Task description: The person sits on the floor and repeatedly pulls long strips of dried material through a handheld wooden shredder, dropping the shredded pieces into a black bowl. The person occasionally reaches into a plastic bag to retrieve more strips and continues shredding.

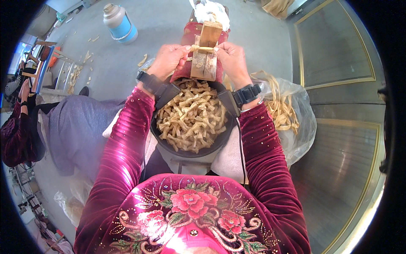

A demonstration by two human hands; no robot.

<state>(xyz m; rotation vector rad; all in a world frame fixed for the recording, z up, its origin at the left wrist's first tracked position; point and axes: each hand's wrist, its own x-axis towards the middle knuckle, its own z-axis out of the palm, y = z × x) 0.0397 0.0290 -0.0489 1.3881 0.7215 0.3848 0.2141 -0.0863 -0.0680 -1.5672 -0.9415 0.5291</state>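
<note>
My left hand (169, 59) and my right hand (232, 60) pinch the two ends of a tan, ribbon-like strip (203, 49), drawn straight between them. It passes across the front of an upright wooden block (211, 34) that stands on a flat wooden board (203, 68). The board rests on a red cloth-covered bench (187, 38). Under my wrists, a dark round basin (190, 155) holds a heap of short knotted tan pieces (193, 117). A dark device is strapped to each wrist.
To the right, a clear plastic bag (304, 127) holds long tan strips (280, 111) beside a framed metal door (336, 47). A white plastic bag (211, 14) lies on the bench's far end. A blue and grey flask (120, 23) stands on the floor. Another person (19, 136) sits at left.
</note>
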